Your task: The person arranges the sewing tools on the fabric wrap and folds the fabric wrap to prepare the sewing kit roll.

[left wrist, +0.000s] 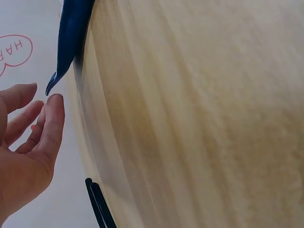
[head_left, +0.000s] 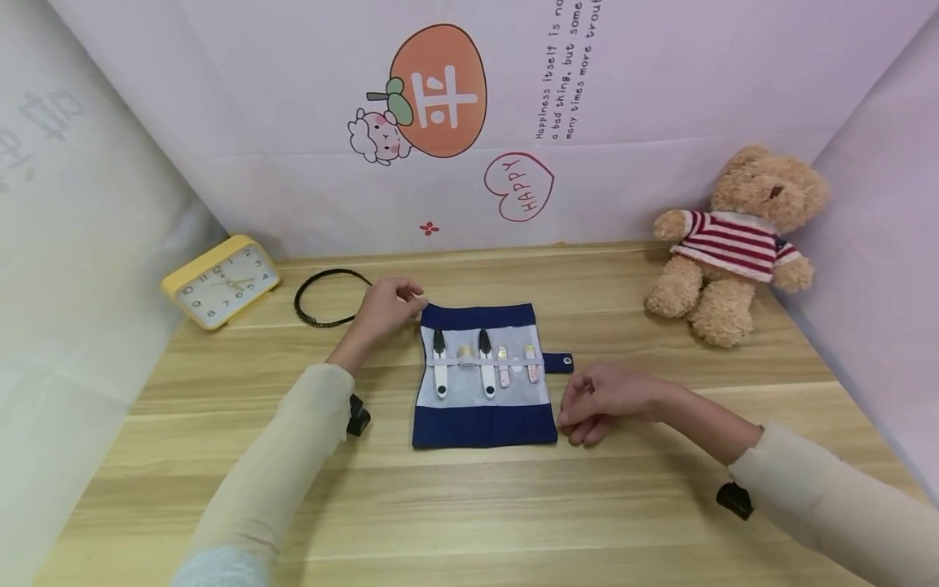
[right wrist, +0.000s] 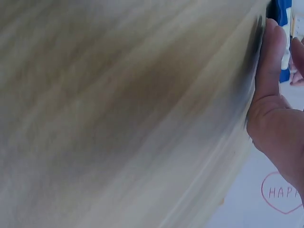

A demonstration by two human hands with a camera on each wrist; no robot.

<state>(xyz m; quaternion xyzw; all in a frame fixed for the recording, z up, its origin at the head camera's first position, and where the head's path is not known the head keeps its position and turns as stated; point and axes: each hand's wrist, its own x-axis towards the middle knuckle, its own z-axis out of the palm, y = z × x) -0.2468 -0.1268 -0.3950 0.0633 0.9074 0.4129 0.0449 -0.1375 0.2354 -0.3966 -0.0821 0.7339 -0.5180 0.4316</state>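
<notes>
A navy fabric sewing kit lies unfolded, its pale inside up. An elastic band across it holds two white thread snips with black tips, a small round spool-like item and two small labelled tubes. A strap with a metal snap sticks out on the right. My left hand is at the kit's far left corner; in the left wrist view its fingers are parted beside the raised navy corner. My right hand rests by the near right corner, fingers loosely bent; contact there is unclear.
A black hairband lies just left of my left hand. Farther left stands a yellow clock. At the back right a teddy bear in a striped shirt sits against the printed wall cloth.
</notes>
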